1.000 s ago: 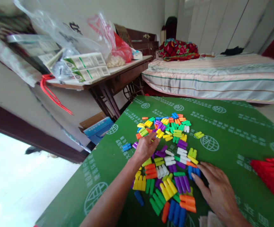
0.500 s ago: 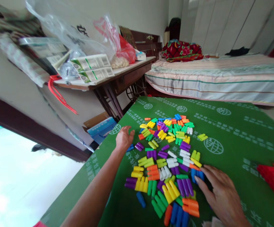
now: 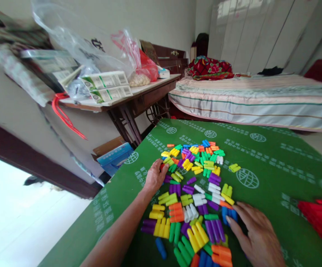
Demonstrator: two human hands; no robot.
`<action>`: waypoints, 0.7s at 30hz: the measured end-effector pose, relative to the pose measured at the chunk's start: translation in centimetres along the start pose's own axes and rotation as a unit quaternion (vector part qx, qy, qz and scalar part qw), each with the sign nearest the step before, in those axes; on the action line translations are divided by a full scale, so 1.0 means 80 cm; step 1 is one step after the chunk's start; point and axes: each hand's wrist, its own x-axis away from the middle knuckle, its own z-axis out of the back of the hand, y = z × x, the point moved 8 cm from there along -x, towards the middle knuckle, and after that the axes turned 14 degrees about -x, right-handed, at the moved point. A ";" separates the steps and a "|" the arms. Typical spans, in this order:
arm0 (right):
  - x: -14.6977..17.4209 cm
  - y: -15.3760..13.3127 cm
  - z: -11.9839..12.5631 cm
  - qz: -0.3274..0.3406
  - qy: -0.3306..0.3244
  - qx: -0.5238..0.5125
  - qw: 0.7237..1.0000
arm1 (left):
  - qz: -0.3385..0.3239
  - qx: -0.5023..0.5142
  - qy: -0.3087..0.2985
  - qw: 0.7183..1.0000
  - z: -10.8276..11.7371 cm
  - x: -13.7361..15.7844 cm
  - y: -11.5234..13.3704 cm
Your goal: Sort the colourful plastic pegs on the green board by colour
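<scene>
Many small rounded plastic pieces, like marker caps, lie scattered on the green tabletop [image 3: 261,163], several side by side in twos and threes. At the pile's left edge, my left hand [image 3: 155,176] has its thumb and fingertips closed around a red-orange cap [image 3: 162,167]. Yellow-green caps [image 3: 168,161] lie just beyond those fingertips. My right hand [image 3: 257,231] rests at the pile's right side, thumb and fingers apart, its thumb tip against blue caps [image 3: 229,215]. Close by are orange caps [image 3: 221,255] and purple caps [image 3: 215,230].
A stack of red pieces [image 3: 321,220] sits at the table's right. Left, a sewing-machine table [image 3: 150,89] bears boxes [image 3: 108,87] and plastic bags. A blue box [image 3: 116,157] stands on the floor below. Behind the table is a bed [image 3: 250,100] with striped covers.
My left hand has moved right and closed on the red-orange cap. My right hand stays by the blue caps. The view has tilted slightly upward.
</scene>
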 end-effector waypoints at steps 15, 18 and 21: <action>-0.001 0.000 -0.001 -0.010 0.000 -0.006 1.000 | 0.046 0.105 0.008 0.993 -0.001 0.011 0.004; -0.001 0.000 -0.001 -0.018 -0.006 -0.011 1.000 | 0.059 0.055 0.027 0.996 0.007 0.002 -0.012; -0.003 0.001 0.001 -0.024 -0.003 -0.016 1.000 | 0.064 -0.011 0.046 0.997 0.015 -0.012 -0.029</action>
